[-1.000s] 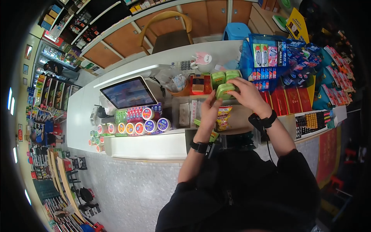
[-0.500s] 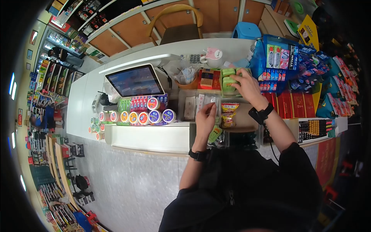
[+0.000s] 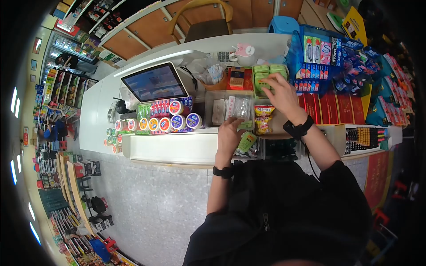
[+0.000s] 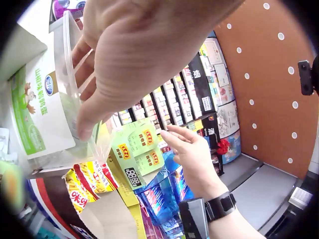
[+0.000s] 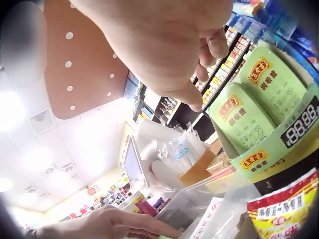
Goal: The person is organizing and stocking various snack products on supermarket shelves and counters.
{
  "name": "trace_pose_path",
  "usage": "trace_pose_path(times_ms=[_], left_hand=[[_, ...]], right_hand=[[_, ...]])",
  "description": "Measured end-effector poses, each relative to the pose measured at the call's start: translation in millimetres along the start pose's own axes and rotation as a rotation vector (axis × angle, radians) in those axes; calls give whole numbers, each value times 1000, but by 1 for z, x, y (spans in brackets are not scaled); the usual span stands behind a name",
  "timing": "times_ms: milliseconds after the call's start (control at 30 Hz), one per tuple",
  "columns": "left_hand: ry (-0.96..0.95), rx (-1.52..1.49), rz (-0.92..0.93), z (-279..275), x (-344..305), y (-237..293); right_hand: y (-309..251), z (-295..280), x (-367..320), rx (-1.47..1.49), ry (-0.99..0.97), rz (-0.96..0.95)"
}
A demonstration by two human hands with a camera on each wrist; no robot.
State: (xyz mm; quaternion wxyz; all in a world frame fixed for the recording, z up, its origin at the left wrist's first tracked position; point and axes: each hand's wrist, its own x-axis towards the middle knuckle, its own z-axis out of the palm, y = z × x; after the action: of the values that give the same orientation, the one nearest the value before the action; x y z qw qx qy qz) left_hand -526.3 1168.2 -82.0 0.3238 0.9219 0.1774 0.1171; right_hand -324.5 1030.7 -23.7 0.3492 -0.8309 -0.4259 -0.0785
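The left hand (image 3: 229,141) is over the front edge of a clear plastic bin, its fingertips around a small green pack (image 3: 245,125). In the left wrist view, the left hand (image 4: 134,59) reaches past the clear bin wall, with its fingertips partly hidden. The right hand (image 3: 285,98) hovers at a green display box holding several light-green tins (image 3: 278,68). Seen from the right wrist, the right hand (image 5: 159,45) has loosely bent fingers, with nothing held, beside the tins (image 5: 241,117). Another green pack (image 3: 247,141) lies below the left hand.
Yellow snack packets (image 3: 263,119) lie right of the clear bin. A tablet screen (image 3: 154,83) and stacked round tubs (image 3: 194,120) stand left. A blue candy rack (image 3: 317,57) and red boxes (image 3: 328,108) are at the right; behind are a cup (image 3: 245,52) and straws.
The right hand has released a green tin into the display box and stays over it. The left hand has moved from the tins down to the clear bin's front edge, where a green pack shows at its fingers.
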Motion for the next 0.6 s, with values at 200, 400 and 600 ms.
trace_pose_path(times_ms=[200,400,600], left_hand=[[41,-96,4,-14,-1,6],[278,-234,206,-20,-12,32],[281,-142,473,-12,-19,52]], right_hand=[[-14,-10,-26,109,-94,134],[0,4,-45,575,-254,367],[-3,-14,-43,988,-503,569]])
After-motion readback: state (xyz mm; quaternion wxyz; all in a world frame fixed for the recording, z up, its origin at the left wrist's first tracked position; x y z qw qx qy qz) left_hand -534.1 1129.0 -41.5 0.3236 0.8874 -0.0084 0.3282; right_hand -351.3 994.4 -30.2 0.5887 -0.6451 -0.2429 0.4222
